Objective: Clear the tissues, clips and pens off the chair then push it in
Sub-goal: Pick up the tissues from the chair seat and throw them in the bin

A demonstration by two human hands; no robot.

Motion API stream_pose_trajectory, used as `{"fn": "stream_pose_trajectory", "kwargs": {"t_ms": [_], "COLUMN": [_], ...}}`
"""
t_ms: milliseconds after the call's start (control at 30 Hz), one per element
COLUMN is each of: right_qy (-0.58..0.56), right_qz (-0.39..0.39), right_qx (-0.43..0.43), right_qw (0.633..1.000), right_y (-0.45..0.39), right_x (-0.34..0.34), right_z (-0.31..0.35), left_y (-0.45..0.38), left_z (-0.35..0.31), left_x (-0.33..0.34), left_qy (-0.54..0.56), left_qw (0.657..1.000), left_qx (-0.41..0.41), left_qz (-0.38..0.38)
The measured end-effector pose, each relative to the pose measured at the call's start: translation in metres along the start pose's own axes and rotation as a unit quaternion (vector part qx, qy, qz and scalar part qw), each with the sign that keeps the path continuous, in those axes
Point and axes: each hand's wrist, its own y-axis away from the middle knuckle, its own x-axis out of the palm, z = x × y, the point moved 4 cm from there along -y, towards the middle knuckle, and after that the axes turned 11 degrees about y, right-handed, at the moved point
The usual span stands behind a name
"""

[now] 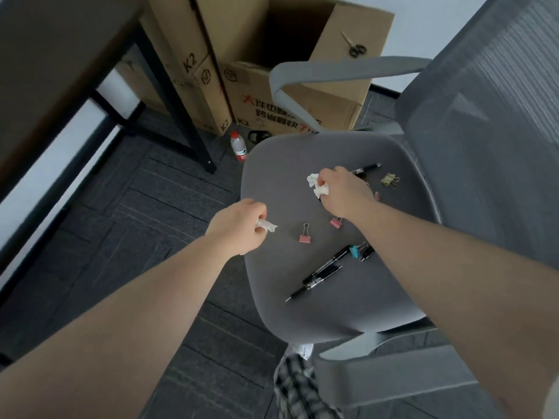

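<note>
The grey office chair's seat (348, 300) fills the middle of the view. My left hand (239, 226) is closed on a white tissue (267, 225) at the seat's left edge. My right hand (341, 192) grips another crumpled white tissue (316, 184) over the seat's middle. Two pink binder clips (305, 235) (336, 222) lie between my hands. A teal clip (354, 251) rests among black pens (323, 272) at the front. One more black pen (367, 168) and an olive clip (389, 180) lie near the backrest.
Open cardboard boxes (242, 86) stand behind the chair, with scissors (354, 45) on a flap. A water bottle (238, 146) stands on the dark carpet by the black desk leg (178, 107). The desk top (51, 55) is at upper left. The mesh backrest (490, 131) is at right.
</note>
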Motion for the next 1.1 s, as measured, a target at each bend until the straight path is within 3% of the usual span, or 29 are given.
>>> {"fn": "stream_pose_trajectory", "kwargs": {"t_ms": [200, 400, 733, 1100], "right_qy": [0.036, 0.081, 0.149, 0.232], "right_qz": [-0.003, 0.021, 0.055, 0.065], "right_qx": [-0.075, -0.197, -0.429, -0.543], "right_qw": [0.997, 0.977, 0.889, 0.804], "right_y": [0.062, 0.171, 0.379, 0.497], "right_x": [-0.001, 0.029, 0.099, 0.179], "right_z": [0.104, 0.252, 0.508, 0.684], "left_y": [0.118, 0.298, 0.606, 0.796], "left_z": [0.046, 0.128, 0.250, 0.333], "left_x": [-0.015, -0.009, 0.039, 0.092], "left_qy": [0.003, 0.022, 0.089, 0.158], "left_qw": [0.998, 0.986, 0.925, 0.863], "left_qx": [-0.037, -0.134, -0.340, -0.433], "left_qz": [-0.045, -0.096, -0.146, -0.208]}}
